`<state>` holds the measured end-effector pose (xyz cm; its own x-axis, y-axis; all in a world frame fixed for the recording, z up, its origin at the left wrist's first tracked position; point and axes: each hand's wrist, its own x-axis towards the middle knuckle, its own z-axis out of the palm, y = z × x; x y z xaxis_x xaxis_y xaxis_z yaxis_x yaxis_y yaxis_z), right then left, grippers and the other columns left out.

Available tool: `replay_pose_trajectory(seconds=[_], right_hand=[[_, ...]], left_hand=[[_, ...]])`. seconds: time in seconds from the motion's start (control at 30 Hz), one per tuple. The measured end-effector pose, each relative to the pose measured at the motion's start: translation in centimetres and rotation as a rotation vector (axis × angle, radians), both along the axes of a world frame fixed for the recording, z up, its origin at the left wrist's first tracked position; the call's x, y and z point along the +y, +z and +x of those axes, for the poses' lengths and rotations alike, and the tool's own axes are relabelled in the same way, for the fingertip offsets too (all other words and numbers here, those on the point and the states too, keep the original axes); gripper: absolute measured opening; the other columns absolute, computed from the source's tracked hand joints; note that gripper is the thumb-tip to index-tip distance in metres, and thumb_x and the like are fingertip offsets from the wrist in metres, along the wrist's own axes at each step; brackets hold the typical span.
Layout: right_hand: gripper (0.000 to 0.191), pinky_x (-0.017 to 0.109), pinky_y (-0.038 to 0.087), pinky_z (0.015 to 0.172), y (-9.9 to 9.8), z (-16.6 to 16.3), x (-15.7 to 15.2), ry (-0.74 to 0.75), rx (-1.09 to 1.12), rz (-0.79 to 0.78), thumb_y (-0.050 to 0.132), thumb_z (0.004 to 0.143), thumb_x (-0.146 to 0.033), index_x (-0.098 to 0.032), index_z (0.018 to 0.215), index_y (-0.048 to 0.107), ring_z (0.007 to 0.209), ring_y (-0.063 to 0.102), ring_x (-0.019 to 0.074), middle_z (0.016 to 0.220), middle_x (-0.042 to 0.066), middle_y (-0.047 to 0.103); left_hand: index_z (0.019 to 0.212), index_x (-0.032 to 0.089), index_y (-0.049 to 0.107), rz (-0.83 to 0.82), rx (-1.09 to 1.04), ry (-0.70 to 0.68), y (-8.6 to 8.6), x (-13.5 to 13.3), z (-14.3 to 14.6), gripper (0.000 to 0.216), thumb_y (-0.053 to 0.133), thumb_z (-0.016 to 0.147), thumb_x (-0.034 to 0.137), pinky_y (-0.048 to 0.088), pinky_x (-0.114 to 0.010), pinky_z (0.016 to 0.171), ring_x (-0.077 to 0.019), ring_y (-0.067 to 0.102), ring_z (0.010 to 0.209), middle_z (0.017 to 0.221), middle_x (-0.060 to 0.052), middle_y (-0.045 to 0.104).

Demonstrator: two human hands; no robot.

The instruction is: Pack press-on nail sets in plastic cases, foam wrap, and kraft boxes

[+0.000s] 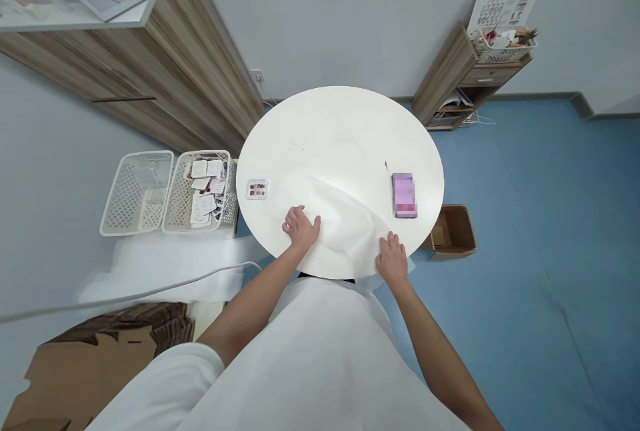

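A round white table [340, 131] stands in front of me, covered with a thin white sheet. My left hand [301, 226] lies on the sheet near the table's front edge, fingers loosely curled, holding nothing. My right hand [392, 257] rests flat at the front right edge, fingers stretched out on the sheet. A small clear box of nail tips [257, 189] sits at the table's left edge, left of my left hand. A pink phone-sized object [405, 195] lies on the right side, just beyond my right hand.
Two white mesh baskets stand left of the table: one bare [137, 192], one holding several small packets [203, 192]. An open cardboard box [453, 231] sits on the blue floor at right. A wooden cabinet [165, 77] and a small shelf unit [470, 74] line the wall.
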<state>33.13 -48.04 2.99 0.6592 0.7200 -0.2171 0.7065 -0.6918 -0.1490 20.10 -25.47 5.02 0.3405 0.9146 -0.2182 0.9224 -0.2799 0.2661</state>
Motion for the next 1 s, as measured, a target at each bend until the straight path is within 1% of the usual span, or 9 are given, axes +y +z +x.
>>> replay_pose_trajectory(seconds=[0.1, 0.2, 0.4, 0.43, 0.57, 0.67, 0.8, 0.87, 1.0], right_hand=[[0.05, 0.041, 0.023, 0.101, 0.2, -0.7, 0.2, 0.002, 0.024, 0.06, 0.03, 0.081, -0.018, -0.014, 0.13, 0.031, 0.13, 0.02, 0.0239, 0.141, 0.012, 0.023], [0.051, 0.043, 0.024, 0.1, 0.0, -1.3, 0.2, 0.053, 0.087, 0.024, 0.031, 0.083, -0.03, -0.016, 0.132, 0.027, 0.131, 0.017, 0.0258, 0.143, 0.011, 0.02], [0.054, 0.043, 0.025, 0.098, -0.2, -2.3, 0.5, -0.007, 0.08, -0.068, 0.035, 0.083, -0.038, -0.016, 0.132, 0.028, 0.13, 0.016, 0.029, 0.142, 0.013, 0.02], [0.054, 0.042, 0.027, 0.097, -0.1, -2.5, 0.9, -0.018, 0.078, -0.071, 0.036, 0.082, -0.039, -0.017, 0.132, 0.028, 0.129, 0.018, 0.0292, 0.142, 0.013, 0.021], [0.054, 0.041, 0.033, 0.09, 0.2, -3.2, 3.1, -0.057, 0.066, -0.075, 0.039, 0.081, -0.038, -0.018, 0.131, 0.03, 0.124, 0.025, 0.0299, 0.141, 0.013, 0.021], [0.054, 0.041, 0.036, 0.085, 0.2, -3.5, 5.2, -0.112, 0.05, -0.077, 0.038, 0.081, -0.04, -0.016, 0.129, 0.031, 0.12, 0.029, 0.0308, 0.141, 0.014, 0.022], [0.055, 0.041, 0.037, 0.081, 0.3, -3.6, 7.7, -0.142, 0.029, -0.075, 0.036, 0.082, -0.043, -0.015, 0.129, 0.031, 0.114, 0.034, 0.0309, 0.14, 0.016, 0.023], [0.057, 0.042, 0.037, 0.082, 0.5, -3.7, 8.3, -0.138, 0.008, -0.061, 0.035, 0.082, -0.044, -0.015, 0.13, 0.03, 0.115, 0.035, 0.0313, 0.14, 0.016, 0.022], [0.06, 0.043, 0.03, 0.091, 0.8, -4.0, 7.5, -0.059, -0.027, -0.045, 0.036, 0.081, -0.046, -0.017, 0.133, 0.026, 0.124, 0.025, 0.0302, 0.143, 0.013, 0.017]], left_hand=[[0.132, 0.019, 0.022, -0.103, 0.077, -0.107, -0.9, 1.0, -0.3, 0.069, 0.044, 0.074, 0.05, 0.019, -0.053, 0.097, -0.0325, 0.015, 0.129, 0.14, -0.016, 0.019], [0.136, 0.019, 0.014, -0.164, 0.137, -0.255, -1.8, 1.8, 0.0, 0.077, 0.045, 0.073, 0.051, 0.014, -0.055, 0.098, -0.0346, 0.005, 0.131, 0.144, -0.016, 0.008], [0.137, 0.021, 0.014, -0.108, 0.167, -0.528, -2.0, 5.9, 2.7, 0.079, 0.046, 0.073, 0.054, 0.009, -0.057, 0.099, -0.0349, -0.006, 0.131, 0.145, -0.014, -0.001], [0.137, 0.021, 0.013, -0.056, 0.151, -0.542, -1.8, 6.8, 3.4, 0.077, 0.044, 0.075, 0.053, 0.008, -0.057, 0.099, -0.0339, -0.007, 0.131, 0.145, -0.013, -0.001], [0.138, 0.017, 0.012, 0.124, 0.08, -0.427, -0.8, 8.7, 5.2, 0.069, 0.04, 0.081, 0.045, 0.009, -0.052, 0.101, -0.0294, -0.005, 0.132, 0.145, -0.014, 0.002], [0.138, 0.016, 0.013, 0.138, 0.022, -0.473, -0.2, 6.9, 4.1, 0.066, 0.036, 0.083, 0.044, 0.011, -0.05, 0.102, -0.0278, -0.003, 0.133, 0.145, -0.013, 0.005], [0.136, 0.02, 0.022, 0.06, -0.003, -0.817, -0.5, 1.6, 0.1, 0.065, 0.036, 0.08, 0.05, 0.008, -0.049, 0.103, -0.027, -0.001, 0.133, 0.146, -0.009, 0.009], [0.136, 0.021, 0.022, 0.026, 0.018, -0.933, -1.0, -0.5, -1.7, 0.069, 0.04, 0.077, 0.052, 0.006, -0.051, 0.102, -0.028, -0.002, 0.133, 0.145, -0.009, 0.01], [0.136, 0.02, 0.022, -0.018, 0.102, -0.949, -2.1, -1.2, -4.0, 0.074, 0.049, 0.073, 0.048, 0.007, -0.054, 0.101, -0.0305, -0.003, 0.132, 0.145, -0.011, 0.011]])
